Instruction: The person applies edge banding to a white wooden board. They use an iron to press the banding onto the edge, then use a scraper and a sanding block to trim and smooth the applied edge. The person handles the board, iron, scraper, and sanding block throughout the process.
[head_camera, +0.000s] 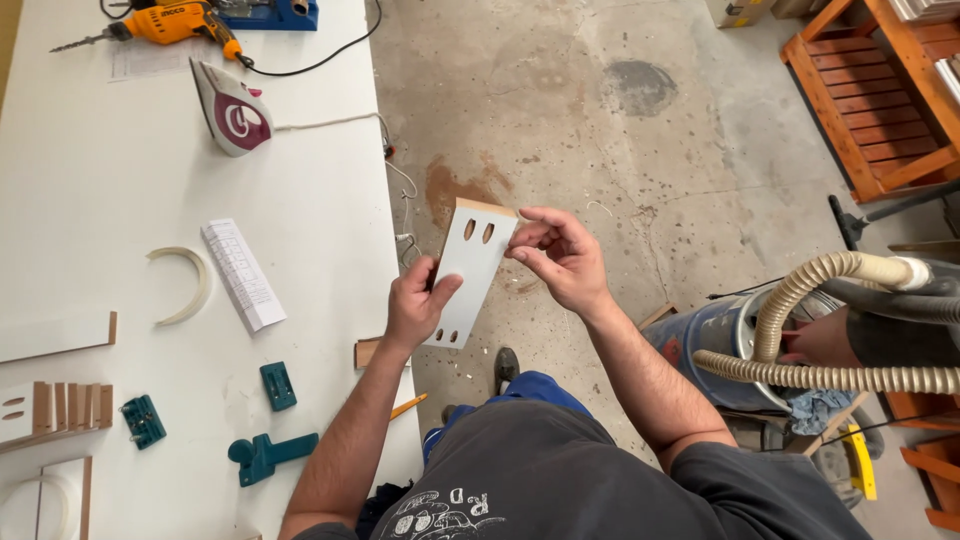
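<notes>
I hold a small white laminated board (472, 270) upright in front of me, beside the table edge. It has two oval slots near its top and two small holes near its bottom, and its top edge shows bare wood. My left hand (415, 305) grips its lower left side with the thumb on the face. My right hand (560, 255) pinches the upper right edge with fingertips.
The white worktable (120, 180) at left carries an iron (232, 108), a yellow drill (165, 24), a folded paper sheet (242, 275), a curved white strip (185, 283), teal jigs (270, 450) and cut boards (55, 405). A dust extractor with ribbed hose (820, 320) stands at right; a wooden bench (870, 95) lies beyond.
</notes>
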